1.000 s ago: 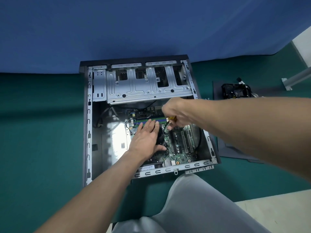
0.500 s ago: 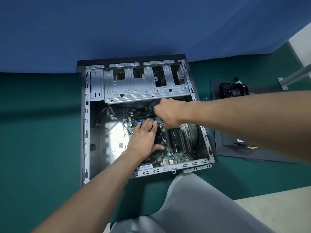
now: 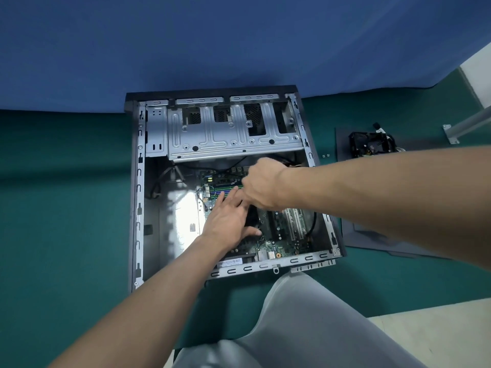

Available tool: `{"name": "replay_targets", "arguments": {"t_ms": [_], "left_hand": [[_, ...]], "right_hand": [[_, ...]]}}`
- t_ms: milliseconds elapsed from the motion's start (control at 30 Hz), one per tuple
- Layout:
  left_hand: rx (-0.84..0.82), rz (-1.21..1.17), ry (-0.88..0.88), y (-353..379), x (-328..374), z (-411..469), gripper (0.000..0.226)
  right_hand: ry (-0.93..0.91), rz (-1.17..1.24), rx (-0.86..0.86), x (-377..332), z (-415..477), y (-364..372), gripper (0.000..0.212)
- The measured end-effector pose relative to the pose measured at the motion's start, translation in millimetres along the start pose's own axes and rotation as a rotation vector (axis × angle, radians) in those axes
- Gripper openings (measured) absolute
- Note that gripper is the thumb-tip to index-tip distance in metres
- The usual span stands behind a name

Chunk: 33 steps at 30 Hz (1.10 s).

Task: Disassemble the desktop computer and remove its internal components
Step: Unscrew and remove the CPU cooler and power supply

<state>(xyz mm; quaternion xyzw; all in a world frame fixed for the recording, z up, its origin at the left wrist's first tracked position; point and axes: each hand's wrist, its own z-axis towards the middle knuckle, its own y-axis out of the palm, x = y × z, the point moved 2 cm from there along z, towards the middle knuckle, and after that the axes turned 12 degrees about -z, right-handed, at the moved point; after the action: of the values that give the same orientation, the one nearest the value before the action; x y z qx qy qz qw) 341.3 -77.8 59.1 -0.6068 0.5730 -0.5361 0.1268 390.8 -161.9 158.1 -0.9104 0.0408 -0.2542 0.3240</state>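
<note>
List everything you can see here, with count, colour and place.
Computer case: one, black and grey, open on the green mat.
Drive cage: one, silver, case's far end.
Motherboard: one, green, case's near right.
Side panel: one, dark grey, right of the case.
Cabled part: one, black, on the panel's far end.
Screws: two, silver, between case and panel.
Backdrop: one, blue, behind the case.
Metal leg: one, silver, far right.
Trouser leg: one, grey, bottom.
Left hand: one, flat over the board, fingers straight.
Right hand: one, curled above the board; contents hidden.
</note>
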Motion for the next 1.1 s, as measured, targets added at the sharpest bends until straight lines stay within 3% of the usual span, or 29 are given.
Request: {"name": "replay_targets", "arguments": {"t_ms": [67,100,267,333,367,400,467,533,667,733,767,867,967,1033,1100], "left_hand": [[0.008,0.005,0.007,0.2,-1.2,0.6,0.092],[0.015,0.003,0.006,0.5,-2.1,0.3,0.092],[0.013,0.017,-0.007,1.6,-3.5,1.1,0.102],[0.008,0.016,-0.017,1.5,-3.1,0.6,0.103],[0.001,0.014,-0.017,1.5,-3.0,0.5,0.104],[-0.003,0.012,-0.013,1.7,-3.3,0.3,0.103],[0.000,0.009,-0.010,2.2,-3.7,-0.2,0.103],[0.002,0.005,-0.013,1.6,-3.2,0.0,0.103],[-0.001,-0.001,-0.007,1.7,-2.5,0.8,0.102],[0.003,-0.009,-0.001,1.8,-2.7,1.1,0.101],[0.006,-0.009,0.002,2.0,-3.4,1.2,0.102],[0.010,-0.003,-0.003,1.8,-3.9,0.6,0.103],[0.013,-0.002,-0.004,1.4,-3.6,0.8,0.104],[0.017,-0.003,-0.009,2.6,-2.9,0.1,0.105],[0.015,-0.004,-0.014,2.8,-2.3,-0.5,0.105]], "right_hand": [[-0.068,-0.080,0.030,-0.6,5.8,-2.7,0.016],[-0.021,0.024,0.005,3.1,8.9,-4.6,0.014],[0.516,1.219,-0.114,20.2,10.2,9.8,0.028],[0.758,1.637,-0.294,21.2,7.9,21.9,0.024],[0.796,1.678,-0.433,19.5,5.1,26.2,0.027],[0.792,1.662,-0.532,18.0,1.7,28.2,0.027],[0.758,1.546,-0.530,20.6,1.9,30.4,0.015],[0.627,1.241,-0.397,25.5,1.0,26.9,0.015],[0.129,0.324,-0.045,14.3,-11.2,5.0,0.017],[-0.107,0.044,0.091,3.7,-15.4,2.7,0.018],[-0.142,0.027,0.113,2.1,-15.8,5.2,0.019],[0.099,0.432,0.050,14.5,-16.8,12.5,0.020],[0.520,1.202,-0.121,24.3,-9.0,27.9,0.030],[0.789,1.740,-0.372,20.8,-7.0,38.7,0.025],[0.817,1.895,-0.579,15.3,-10.7,38.8,0.023]]}}
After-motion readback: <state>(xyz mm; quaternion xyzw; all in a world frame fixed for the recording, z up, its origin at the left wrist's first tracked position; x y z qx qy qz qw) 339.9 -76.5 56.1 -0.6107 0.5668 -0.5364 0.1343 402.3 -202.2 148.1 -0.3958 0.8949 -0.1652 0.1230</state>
